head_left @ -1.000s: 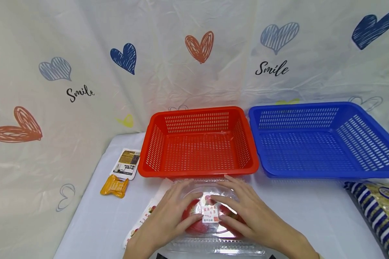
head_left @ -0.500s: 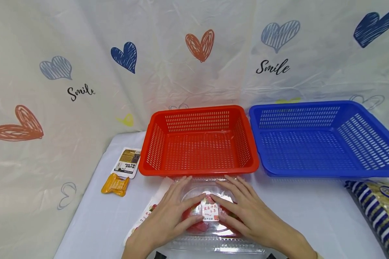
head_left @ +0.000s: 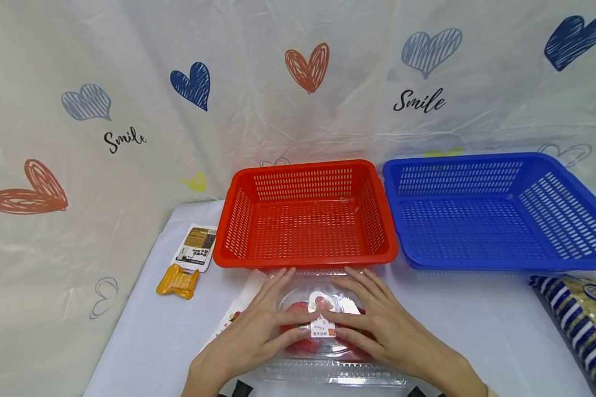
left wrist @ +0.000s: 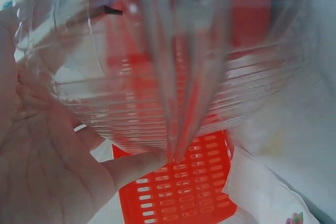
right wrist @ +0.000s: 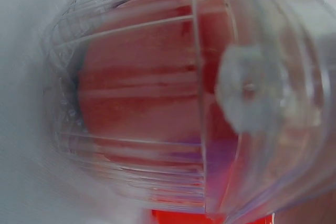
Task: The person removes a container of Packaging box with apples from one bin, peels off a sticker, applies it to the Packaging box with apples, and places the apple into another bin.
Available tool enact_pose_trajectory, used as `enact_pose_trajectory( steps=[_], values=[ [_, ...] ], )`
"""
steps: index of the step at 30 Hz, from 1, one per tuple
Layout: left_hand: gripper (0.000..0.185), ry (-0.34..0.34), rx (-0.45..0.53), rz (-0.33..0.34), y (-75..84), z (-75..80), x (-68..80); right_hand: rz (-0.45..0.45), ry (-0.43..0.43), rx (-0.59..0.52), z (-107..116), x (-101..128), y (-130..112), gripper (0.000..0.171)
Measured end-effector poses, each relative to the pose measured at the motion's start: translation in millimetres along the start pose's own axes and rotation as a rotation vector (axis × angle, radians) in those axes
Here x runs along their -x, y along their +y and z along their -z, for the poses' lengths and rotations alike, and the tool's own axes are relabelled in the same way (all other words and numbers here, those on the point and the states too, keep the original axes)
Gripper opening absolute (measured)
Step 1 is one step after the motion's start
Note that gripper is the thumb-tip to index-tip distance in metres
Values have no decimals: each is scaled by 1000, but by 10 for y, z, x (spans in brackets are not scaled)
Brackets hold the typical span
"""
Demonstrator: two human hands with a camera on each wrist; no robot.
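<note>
Two bare hands, the left hand (head_left: 248,337) and the right hand (head_left: 383,326), lie with fingers spread over a clear ribbed plastic container (head_left: 330,368) at the lower centre of the frame. Since a second ago, both index fingertips have slid down onto the white paper label (head_left: 322,330) on its lid, nearly meeting and covering the label's middle, where they sat nearer its top. Neither hand clamps anything: the fingers are fairly straight, resting on the lid, the longer ones reaching its far edge. Red round fruit (head_left: 303,347) shows through the plastic. The container has kept its place just below the red perforated plastic basket (head_left: 305,262) at centre, with the blue perforated plastic basket (head_left: 501,264) at right also unmoved, so the work seems to be at pressing or steadying the lid.
</note>
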State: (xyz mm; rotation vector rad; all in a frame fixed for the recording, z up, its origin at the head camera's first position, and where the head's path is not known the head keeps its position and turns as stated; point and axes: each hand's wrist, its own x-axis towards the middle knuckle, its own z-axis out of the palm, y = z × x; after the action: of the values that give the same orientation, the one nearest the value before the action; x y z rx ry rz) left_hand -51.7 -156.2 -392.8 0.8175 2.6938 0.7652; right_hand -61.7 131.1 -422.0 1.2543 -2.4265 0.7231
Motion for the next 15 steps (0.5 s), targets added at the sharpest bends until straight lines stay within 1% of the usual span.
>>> enact_pose_trajectory(
  steps=[4,8,12,15],
  values=[
    [39,-8,45,4,-13,2,12,4,-15,-20,14,11,6,31],
    [44,-24,81,25,-28,8,22,21,-37,-53,49,7,11,29],
    [44,-36,107,45,-27,18,35,17,-72,-90,85,3,6,25],
    [45,-46,120,64,-13,26,38,-3,-103,-113,101,9,-4,25]
  ],
)
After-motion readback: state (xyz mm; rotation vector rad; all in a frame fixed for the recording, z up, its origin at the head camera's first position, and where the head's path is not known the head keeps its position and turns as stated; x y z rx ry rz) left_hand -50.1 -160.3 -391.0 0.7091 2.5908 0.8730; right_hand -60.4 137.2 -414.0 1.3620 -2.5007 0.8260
